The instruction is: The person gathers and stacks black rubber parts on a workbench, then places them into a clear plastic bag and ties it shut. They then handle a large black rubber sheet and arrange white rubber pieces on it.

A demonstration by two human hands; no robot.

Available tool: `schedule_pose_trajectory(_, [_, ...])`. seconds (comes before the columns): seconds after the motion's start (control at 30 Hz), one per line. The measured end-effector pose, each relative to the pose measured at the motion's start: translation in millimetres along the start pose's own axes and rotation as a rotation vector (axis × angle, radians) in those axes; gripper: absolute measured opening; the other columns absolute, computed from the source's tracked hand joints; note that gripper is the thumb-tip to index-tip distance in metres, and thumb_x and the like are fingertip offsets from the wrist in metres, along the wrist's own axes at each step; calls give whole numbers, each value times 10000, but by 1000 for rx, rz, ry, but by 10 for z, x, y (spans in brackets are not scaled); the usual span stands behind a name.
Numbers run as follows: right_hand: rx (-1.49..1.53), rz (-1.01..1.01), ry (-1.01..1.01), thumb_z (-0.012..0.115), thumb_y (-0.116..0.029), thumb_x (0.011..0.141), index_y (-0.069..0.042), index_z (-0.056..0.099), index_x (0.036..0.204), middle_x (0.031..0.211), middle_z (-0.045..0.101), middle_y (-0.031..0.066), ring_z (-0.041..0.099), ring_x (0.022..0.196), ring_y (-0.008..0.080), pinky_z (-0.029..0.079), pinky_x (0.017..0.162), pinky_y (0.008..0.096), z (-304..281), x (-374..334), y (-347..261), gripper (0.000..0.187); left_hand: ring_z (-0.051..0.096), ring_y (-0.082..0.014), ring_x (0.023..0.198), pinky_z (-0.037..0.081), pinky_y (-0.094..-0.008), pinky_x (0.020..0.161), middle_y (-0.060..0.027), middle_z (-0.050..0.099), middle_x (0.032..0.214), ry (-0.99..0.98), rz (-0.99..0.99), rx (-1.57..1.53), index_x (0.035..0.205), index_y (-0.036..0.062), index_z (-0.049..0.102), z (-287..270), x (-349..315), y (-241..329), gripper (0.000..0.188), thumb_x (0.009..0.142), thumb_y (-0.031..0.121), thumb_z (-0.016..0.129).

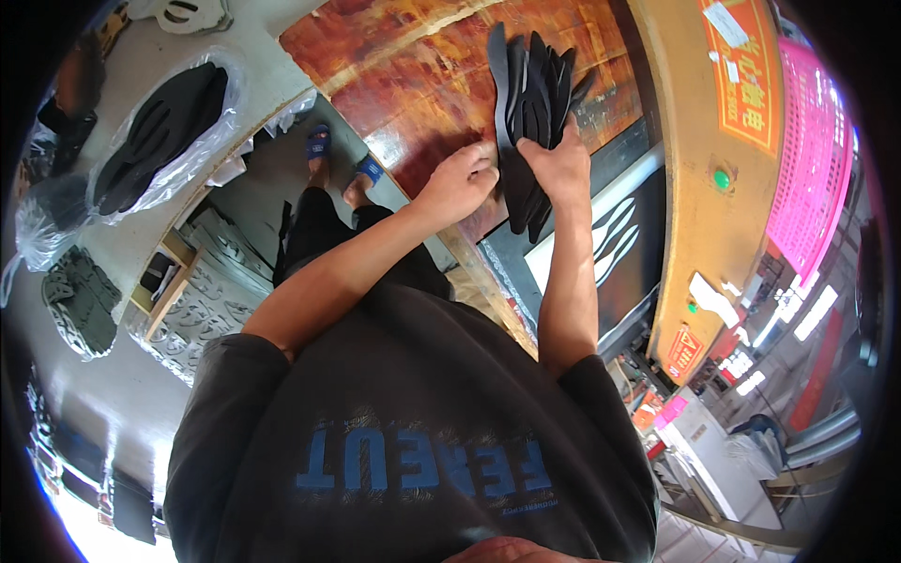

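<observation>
My right hand (pixel 563 167) is closed around a fanned stack of thin black shoe-sole-shaped pieces (pixel 531 108), thumb on the near side. The pieces stand roughly lengthwise away from me, their far ends spread apart. My left hand (pixel 462 184) is beside the stack's left edge with its fingers curled in. Its fingertips are close to the black pieces, and whether they pinch anything is hidden. Beneath both hands lies a worn, glossy orange-brown board (pixel 404 84). Right of my right forearm, a white sheet with sole-shaped cut-outs (pixel 605 246) rests on a dark surface.
A yellow machine panel (pixel 699 253) with green buttons rises on the right, a pink basket (pixel 809 159) beyond it. On the grey table at left lie bagged black pieces (pixel 164 131) and a dark stack (pixel 83 296). A small wooden compartment (pixel 167 277) is below its edge.
</observation>
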State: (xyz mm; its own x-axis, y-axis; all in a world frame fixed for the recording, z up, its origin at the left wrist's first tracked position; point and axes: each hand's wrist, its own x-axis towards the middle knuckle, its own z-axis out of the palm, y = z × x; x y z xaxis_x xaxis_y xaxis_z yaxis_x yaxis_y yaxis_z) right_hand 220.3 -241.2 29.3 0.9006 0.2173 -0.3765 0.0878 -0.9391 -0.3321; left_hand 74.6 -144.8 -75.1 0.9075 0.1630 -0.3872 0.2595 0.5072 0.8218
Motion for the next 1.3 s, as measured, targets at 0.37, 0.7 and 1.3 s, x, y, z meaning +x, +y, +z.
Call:
schedule_pose_trajectory(0.37, [1212, -364, -198, 927, -13, 782, 0, 685, 1315, 1183, 770, 71, 723, 1063, 166, 569, 970, 321, -549, -627, 326, 585, 638, -230, 1254, 499, -390, 1109, -142, 661, 1381, -285, 210, -360, 1486, -36, 526, 330, 193, 1360, 720, 953, 353, 816])
schedule_pose_trajectory(0.7, [1133, -706, 10, 933, -13, 775, 5, 697, 1272, 1229, 734, 75, 686, 1128, 185, 547, 998, 334, -712, -593, 424, 550, 568, -239, 1350, 453, -371, 1158, -156, 602, 1425, -271, 584, 90, 1581, -64, 378, 668, 46, 1940, 1072, 824, 458, 929])
schedule_pose_trajectory(1.3, [70, -783, 210, 885, -222, 752, -83, 610, 1471, 1243, 715, 211, 689, 1161, 375, 553, 1046, 443, -807, -428, -16, 782, 521, -324, 1440, 380, -497, 1232, -210, 513, 1565, 104, 455, -431, 1574, -19, 418, -228, 425, 1487, 786, 1087, 589, 526])
